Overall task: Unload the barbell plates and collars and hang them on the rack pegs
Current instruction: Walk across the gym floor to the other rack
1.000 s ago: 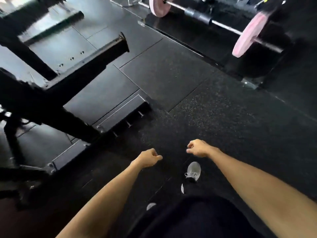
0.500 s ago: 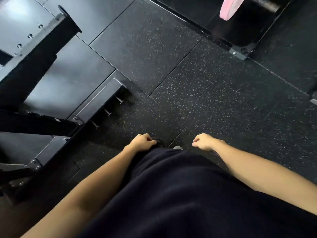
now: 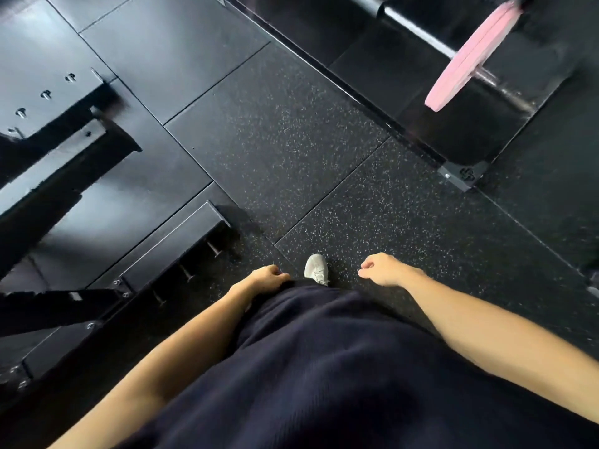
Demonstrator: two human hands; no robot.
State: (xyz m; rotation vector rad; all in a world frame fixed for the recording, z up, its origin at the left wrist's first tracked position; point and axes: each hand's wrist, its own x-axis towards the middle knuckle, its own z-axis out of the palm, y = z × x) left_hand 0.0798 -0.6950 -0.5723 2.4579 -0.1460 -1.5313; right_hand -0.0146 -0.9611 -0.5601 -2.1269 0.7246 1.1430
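A flat, round pink barbell plate (image 3: pixel 470 56), seen edge-on and blurred, sits on a smooth steel barbell (image 3: pixel 418 29) at the far right corner of the floor, over a glossy black platform (image 3: pixel 470 137) framed by a metal edge strip. Speckled black rubber floor tiles (image 3: pixel 291 150) spread out from there. At the left edge stands a matte black steel rack base (image 3: pixel 181 234) with short metal pegs (image 3: pixel 214 249) jutting from its side. Both hands hang well apart from the plate: the left hand (image 3: pixel 267 278) is loosely curled against dark ribbed fabric clothing (image 3: pixel 340 367), its grip released and holding nothing; the right hand (image 3: pixel 384 270) is likewise loosely curled and empty. A pale grey shoe (image 3: pixel 317 268) shows between them.
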